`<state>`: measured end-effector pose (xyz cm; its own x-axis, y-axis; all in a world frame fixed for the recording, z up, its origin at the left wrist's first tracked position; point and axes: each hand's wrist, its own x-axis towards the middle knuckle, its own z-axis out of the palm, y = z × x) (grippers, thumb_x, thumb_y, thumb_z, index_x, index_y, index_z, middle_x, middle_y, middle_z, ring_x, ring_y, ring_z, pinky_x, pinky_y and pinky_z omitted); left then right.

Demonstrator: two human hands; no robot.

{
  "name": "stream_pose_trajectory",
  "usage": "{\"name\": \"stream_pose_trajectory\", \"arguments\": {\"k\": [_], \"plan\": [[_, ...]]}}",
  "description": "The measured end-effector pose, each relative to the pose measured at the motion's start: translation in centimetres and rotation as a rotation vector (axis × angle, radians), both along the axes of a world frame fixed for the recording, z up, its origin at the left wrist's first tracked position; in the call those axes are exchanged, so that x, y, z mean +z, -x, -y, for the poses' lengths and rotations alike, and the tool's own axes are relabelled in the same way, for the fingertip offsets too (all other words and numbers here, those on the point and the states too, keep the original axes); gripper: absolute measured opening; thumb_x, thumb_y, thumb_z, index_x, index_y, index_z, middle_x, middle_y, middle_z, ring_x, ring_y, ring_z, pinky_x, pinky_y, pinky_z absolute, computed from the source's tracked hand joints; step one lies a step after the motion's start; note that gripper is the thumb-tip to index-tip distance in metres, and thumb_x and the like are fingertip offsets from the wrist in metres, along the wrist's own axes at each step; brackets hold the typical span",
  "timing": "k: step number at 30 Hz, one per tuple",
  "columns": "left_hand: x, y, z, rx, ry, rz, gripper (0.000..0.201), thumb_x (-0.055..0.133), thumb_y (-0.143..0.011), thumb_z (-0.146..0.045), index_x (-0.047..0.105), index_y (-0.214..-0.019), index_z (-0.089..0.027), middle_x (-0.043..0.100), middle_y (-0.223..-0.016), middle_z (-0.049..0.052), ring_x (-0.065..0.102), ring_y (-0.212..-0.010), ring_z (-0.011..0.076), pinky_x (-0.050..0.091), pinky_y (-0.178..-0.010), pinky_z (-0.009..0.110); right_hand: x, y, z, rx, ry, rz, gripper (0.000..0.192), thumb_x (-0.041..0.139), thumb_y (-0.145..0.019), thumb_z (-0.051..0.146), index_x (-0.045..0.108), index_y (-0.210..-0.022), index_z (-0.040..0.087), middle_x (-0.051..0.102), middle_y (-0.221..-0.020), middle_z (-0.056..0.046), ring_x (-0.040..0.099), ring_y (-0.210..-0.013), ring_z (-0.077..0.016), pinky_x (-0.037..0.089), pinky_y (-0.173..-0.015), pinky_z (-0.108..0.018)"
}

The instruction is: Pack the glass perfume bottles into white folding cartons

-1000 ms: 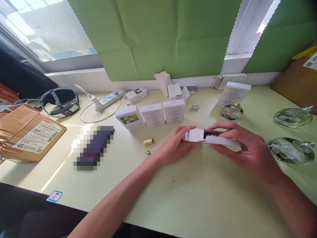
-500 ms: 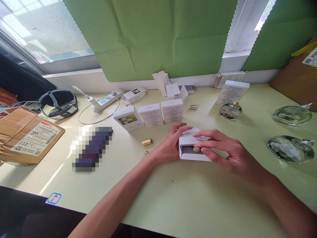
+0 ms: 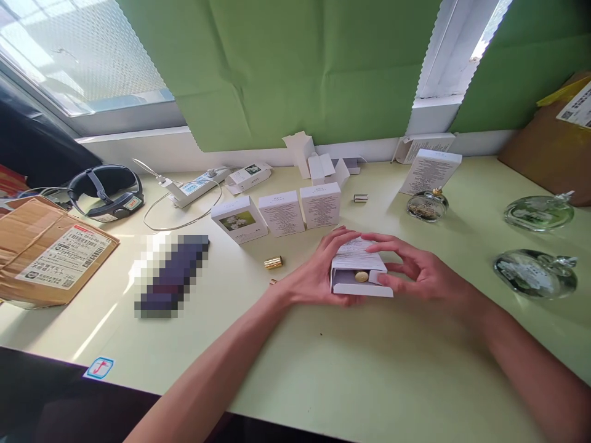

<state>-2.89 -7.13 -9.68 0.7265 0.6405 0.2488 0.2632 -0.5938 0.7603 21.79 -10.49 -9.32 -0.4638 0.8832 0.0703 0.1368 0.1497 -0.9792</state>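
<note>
Both hands clamp a small white box [image 3: 357, 274] on the pale green table [image 3: 369, 369], mid-desk, just in front of three upright boxes [image 3: 279, 213]. Left hand [image 3: 318, 274] grips its left end, right hand [image 3: 418, 271] its right and top. Long axis runs left-right; the open side faces the person, with a gold cap [image 3: 361, 277] showing inside, probably a bottle top.

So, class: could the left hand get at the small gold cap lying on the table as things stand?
Probably yes: the gold cap lies in the open just beside the left hand, nothing between them, though that hand now holds the white box.
</note>
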Motion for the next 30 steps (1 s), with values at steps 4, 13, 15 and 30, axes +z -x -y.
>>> {"name": "stream_pose_trajectory", "arguments": {"k": [4,13,15,30], "plan": [[0.1,0.0,0.1,-0.031,0.019,-0.001,0.095,0.07,-0.075,-0.056,0.022,-0.151,-0.027,0.027,-0.159,0.011,0.01,-0.152,0.0352,0.023,-0.12,0.058,0.1,0.8,0.1,-0.03,0.025,-0.157,0.025,0.069,-0.087,0.036,0.069,-0.112,0.034,0.044,-0.154,-0.001,0.042,-0.141,-0.028,0.052,-0.103,-0.045],[0.1,-0.2,0.3,0.02,0.047,0.018,0.086,0.066,-0.08,-0.054,0.024,-0.15,-0.028,0.029,-0.159,0.011,0.009,-0.152,0.0345,0.021,-0.12,0.059,0.1,0.2,0.1,0.099,0.054,-0.26,0.03,0.069,-0.087,0.038,0.069,-0.117,0.035,0.047,-0.152,-0.002,0.035,-0.145,-0.03,0.045,-0.108,-0.049],[0.5,0.0,0.3,-0.006,0.075,0.012,0.093,0.072,-0.074,-0.056,0.026,-0.151,-0.03,0.03,-0.159,0.009,0.007,-0.153,0.0353,0.02,-0.121,0.059,0.0,0.3,0.0,0.102,0.059,-0.273,0.026,0.074,-0.083,0.029,0.071,-0.109,0.035,0.045,-0.152,-0.001,0.037,-0.144,-0.0299,0.05,-0.103,-0.047],[0.8,1.7,-1.5,-0.076,0.337,0.168,0.064,0.078,-0.076,-0.045,0.057,-0.136,-0.035,0.042,-0.154,0.004,0.02,-0.151,0.0298,0.021,-0.122,0.054,0.5,-0.4,0.1,0.033,-0.041,-0.192,0.013,0.081,-0.075,0.022,0.07,-0.074,0.029,0.051,-0.148,0.002,0.03,-0.148,-0.026,0.038,-0.114,-0.046]]}}
